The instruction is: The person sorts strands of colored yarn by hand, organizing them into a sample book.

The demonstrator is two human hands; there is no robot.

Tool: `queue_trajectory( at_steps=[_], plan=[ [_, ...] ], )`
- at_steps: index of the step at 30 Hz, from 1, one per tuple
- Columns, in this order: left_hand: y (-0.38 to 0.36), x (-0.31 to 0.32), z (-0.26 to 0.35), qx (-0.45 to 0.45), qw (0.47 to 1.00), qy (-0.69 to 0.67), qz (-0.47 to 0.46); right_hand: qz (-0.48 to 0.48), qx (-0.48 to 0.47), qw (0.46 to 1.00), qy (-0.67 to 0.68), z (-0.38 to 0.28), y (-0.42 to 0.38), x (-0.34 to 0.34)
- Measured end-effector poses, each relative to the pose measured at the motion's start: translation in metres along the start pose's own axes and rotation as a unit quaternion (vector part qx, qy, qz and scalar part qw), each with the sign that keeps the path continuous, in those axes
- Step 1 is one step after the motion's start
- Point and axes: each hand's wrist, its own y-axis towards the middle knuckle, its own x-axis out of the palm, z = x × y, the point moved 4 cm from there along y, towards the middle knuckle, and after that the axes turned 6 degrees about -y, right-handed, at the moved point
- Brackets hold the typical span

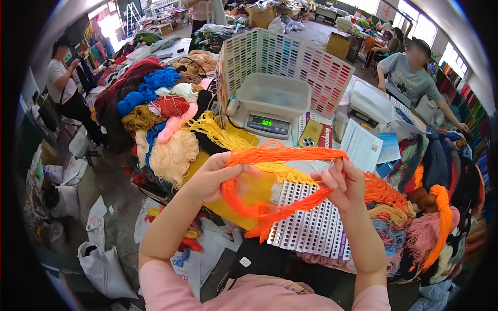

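Note:
A loop of bright orange yarn (285, 154) is stretched between my two hands, above the front of the table. My left hand (217, 179) is closed on the loop's left end, thumb on top. At the loop's right end, my right hand (342, 181) has its fingers curled round the strands. The lower strands sag, and a loose bunch hangs at the bottom. Beneath and behind the loop lies yellow yarn (220, 133). White cards with rows of dark holes (308, 215) lie below my right hand.
A digital scale (267, 126) with a plastic bin (275, 96) stands before a folding colour chart (293, 54). A phone (310, 133) lies right of it. Yarn heaps (166, 147) crowd the left, more skeins (438, 223) the right. A co-worker (410, 78) is at the right.

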Motion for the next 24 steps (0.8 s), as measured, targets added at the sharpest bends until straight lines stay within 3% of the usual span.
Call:
queue_trajectory(
  at_steps=[4, 6, 7, 8, 11, 14, 15, 17, 19, 20, 22, 24],
  plan=[
    [-0.012, -0.011, 0.011, -0.119, 0.988, 0.046, -0.081, 0.065, 0.018, 0.997, 0.043, -0.016, 0.002, -0.017],
    [-0.021, -0.027, 0.022, -0.136, 0.975, 0.174, 0.000, 0.026, 0.049, 0.998, 0.016, -0.031, 0.000, -0.029],
    [-0.029, -0.050, 0.026, -0.131, 0.973, 0.188, 0.018, 0.006, 0.064, 0.998, 0.005, -0.035, 0.000, -0.033],
    [-0.037, -0.075, 0.030, -0.126, 0.971, 0.201, 0.036, 0.048, 0.064, 0.996, -0.046, -0.041, -0.002, -0.024],
    [-0.061, -0.120, 0.043, -0.116, 0.957, 0.189, 0.187, 0.025, 0.190, 0.960, -0.203, -0.044, -0.011, -0.010],
    [-0.067, -0.147, 0.044, -0.068, 0.796, 0.518, 0.307, 0.017, 0.288, 0.919, -0.270, -0.028, -0.007, -0.007],
    [-0.064, -0.129, 0.047, 0.039, 0.709, 0.645, 0.282, 0.019, 0.308, 0.901, -0.304, -0.020, -0.003, -0.001],
    [-0.048, -0.074, 0.027, 0.243, 0.464, 0.828, 0.199, 0.015, 0.320, 0.909, -0.265, -0.007, 0.010, 0.015],
    [-0.025, -0.031, 0.011, 0.065, 0.752, 0.651, 0.079, -0.002, 0.317, 0.917, -0.244, 0.008, 0.024, 0.027],
    [-0.016, -0.006, -0.002, 0.004, 0.823, 0.567, -0.029, -0.021, 0.323, 0.910, -0.260, 0.015, 0.030, 0.035],
    [-0.002, 0.031, -0.016, 0.083, 0.873, 0.470, -0.099, -0.059, 0.337, 0.894, -0.289, 0.031, 0.038, 0.056],
    [0.024, 0.028, -0.023, 0.016, 0.948, 0.319, -0.003, -0.075, 0.250, 0.886, -0.384, 0.037, 0.044, 0.079]
  ],
)
